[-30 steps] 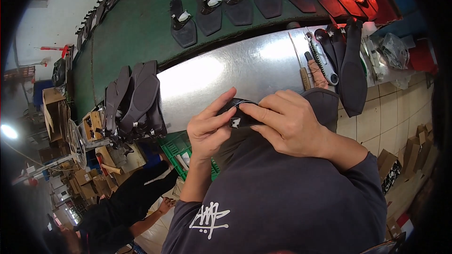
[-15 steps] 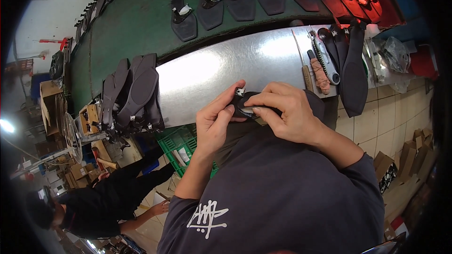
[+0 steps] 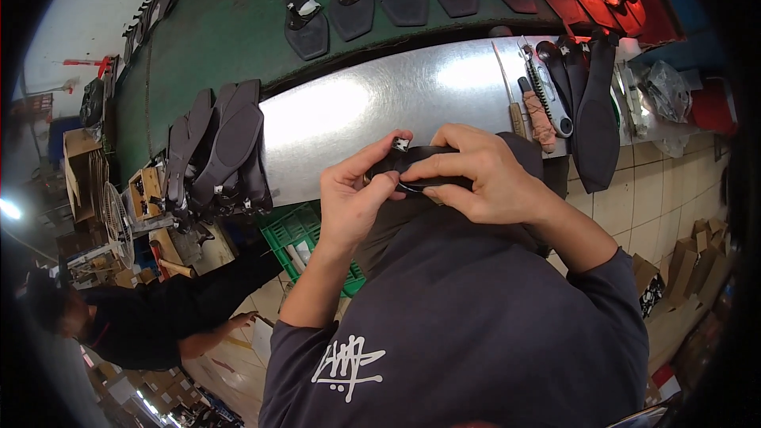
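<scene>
Just over the near edge of the metal worktop, both my hands hold a dark sandal point(image 3: 429, 154). My left hand point(image 3: 355, 192) grips its strap end, where a small shiny square ornament point(image 3: 401, 144) shows above the fingertips. The left thumb presses on the strap from the near side. My right hand point(image 3: 498, 177) is closed around the middle, its index finger meeting the left thumb and its own thumb below. A thin pale edge shows between the right fingers. Most of the sole is hidden by the right hand.
Sandals with white wrapping lie in a row on the green belt point(image 3: 214, 40). More soles point(image 3: 234, 131) are stacked left of the metal worktop point(image 3: 317, 127). An awl point(image 3: 515, 115), a tape-wrapped tool point(image 3: 539, 123) and a cutter lie right. A green crate point(image 3: 289, 230) sits below; a person point(image 3: 143, 317) is at left.
My hands have shifted slightly left with the sandal. The right fingers have come closer to the left thumb, covering the pale piece more. The person at left has moved.
</scene>
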The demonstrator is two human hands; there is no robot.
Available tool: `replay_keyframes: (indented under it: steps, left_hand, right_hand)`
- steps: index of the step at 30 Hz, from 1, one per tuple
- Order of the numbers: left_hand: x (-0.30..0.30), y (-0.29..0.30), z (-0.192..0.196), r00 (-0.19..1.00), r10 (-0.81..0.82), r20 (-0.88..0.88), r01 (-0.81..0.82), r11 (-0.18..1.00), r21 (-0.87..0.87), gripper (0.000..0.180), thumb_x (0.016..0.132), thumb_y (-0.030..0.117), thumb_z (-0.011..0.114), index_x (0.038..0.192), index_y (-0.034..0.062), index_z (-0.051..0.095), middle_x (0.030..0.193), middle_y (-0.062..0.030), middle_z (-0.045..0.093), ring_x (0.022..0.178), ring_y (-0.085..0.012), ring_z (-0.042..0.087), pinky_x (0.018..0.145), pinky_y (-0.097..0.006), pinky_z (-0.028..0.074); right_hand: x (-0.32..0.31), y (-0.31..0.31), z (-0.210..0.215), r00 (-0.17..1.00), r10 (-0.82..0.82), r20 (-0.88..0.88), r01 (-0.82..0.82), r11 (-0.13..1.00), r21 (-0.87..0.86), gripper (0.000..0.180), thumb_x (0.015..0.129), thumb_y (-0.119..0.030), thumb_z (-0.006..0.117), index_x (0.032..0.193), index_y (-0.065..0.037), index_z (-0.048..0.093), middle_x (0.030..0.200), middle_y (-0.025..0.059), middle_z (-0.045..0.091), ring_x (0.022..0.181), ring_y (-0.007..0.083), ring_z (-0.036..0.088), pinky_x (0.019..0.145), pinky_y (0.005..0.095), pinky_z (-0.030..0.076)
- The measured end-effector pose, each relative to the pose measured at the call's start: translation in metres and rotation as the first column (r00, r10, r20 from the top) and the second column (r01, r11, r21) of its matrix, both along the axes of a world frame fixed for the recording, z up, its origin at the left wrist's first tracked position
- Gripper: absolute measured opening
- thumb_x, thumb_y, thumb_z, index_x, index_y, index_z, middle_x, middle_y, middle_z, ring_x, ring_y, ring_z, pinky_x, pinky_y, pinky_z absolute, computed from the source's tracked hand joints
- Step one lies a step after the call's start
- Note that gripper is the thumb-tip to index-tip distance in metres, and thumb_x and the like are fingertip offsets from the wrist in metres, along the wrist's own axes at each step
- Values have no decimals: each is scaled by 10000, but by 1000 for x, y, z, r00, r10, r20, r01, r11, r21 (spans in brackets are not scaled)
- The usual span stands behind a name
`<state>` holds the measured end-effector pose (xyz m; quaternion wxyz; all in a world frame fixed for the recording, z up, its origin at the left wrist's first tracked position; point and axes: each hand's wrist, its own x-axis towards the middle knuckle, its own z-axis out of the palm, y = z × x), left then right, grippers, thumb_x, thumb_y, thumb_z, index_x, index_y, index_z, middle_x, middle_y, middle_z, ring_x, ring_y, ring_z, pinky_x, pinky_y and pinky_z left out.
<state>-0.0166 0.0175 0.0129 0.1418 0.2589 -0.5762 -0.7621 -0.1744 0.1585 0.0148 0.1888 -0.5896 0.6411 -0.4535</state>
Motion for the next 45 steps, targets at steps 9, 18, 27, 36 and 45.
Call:
replay_keyframes:
  steps: [9,18,27,36,45]
  left_hand:
    - [-8,1,1,998,32,62,-32,999,5,407,818,-82,530,1210,-15,617,1217,-124,622,918,-111,641,659,-214,576]
    - [-11,-6,5,995,43,93,-49,997,61,406,808,-88,542,1199,-17,621,1222,-130,620,878,-121,661,625,-207,585]
    - [-5,-10,14,999,30,-45,-12,931,364,474,903,26,423,1376,16,453,1348,-192,515,903,-145,665,578,-218,588]
    - [1,-11,1,984,-143,108,115,967,227,335,955,143,414,1221,6,563,1037,-69,637,857,-119,648,600,-252,564]
    - [-2,-2,4,971,-180,159,152,973,174,309,964,124,404,1170,-36,568,986,-97,644,814,-114,637,592,-240,557]
  right_hand:
    - [11,0,-8,982,-57,183,45,996,72,252,657,-140,795,880,-119,678,821,63,539,778,252,564,689,368,432]
    - [19,-2,-15,986,-159,45,161,986,-47,191,664,-131,759,830,-147,666,790,40,518,725,227,539,642,352,398]
    - [17,5,7,980,-116,-160,86,979,-182,278,650,-116,786,910,-113,688,843,67,590,717,236,572,626,337,410]
    - [16,6,3,975,-195,-107,182,976,-122,178,768,-104,727,879,-69,592,658,69,567,595,261,573,552,369,428]
    - [19,4,-1,954,-247,-169,227,966,-127,159,746,-113,735,773,-82,581,624,54,556,570,249,576,542,362,433]
